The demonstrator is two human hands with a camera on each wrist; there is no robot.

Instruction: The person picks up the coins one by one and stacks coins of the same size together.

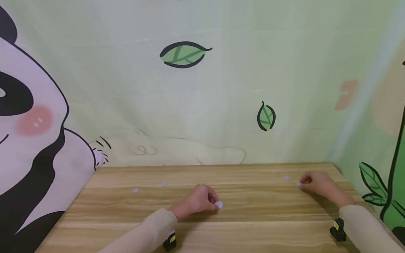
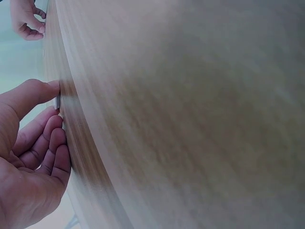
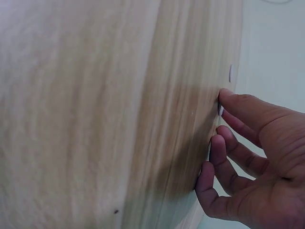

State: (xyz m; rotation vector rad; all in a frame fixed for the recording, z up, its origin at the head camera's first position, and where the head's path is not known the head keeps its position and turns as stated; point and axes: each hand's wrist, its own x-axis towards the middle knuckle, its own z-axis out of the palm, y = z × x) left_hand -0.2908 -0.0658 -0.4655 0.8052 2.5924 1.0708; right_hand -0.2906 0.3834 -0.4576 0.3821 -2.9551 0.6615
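Observation:
My left hand [image 1: 198,199] is low over the middle of the table, its thumb and forefinger pinching a small white disc [image 1: 219,204] by the edge. From the left wrist camera that disc [image 2: 57,101] shows edge-on between the fingertips, close to the wood. At the table's right side, my right hand [image 1: 321,183] pinches another white disc [image 1: 299,184]. Only a sliver of this disc [image 3: 220,110] appears beneath the thumb in the right wrist view; the other fingers rest loosely curled near the surface. Just left of it a loose white disc [image 1: 286,177] lies flat.
Two more white discs, a nearer one [image 1: 136,190] and a farther one [image 1: 164,183], lie on the left part of the wooden table [image 1: 126,211]. Behind the table's far edge hangs a pale green cloth backdrop [image 1: 221,105] printed with leaves and a panda.

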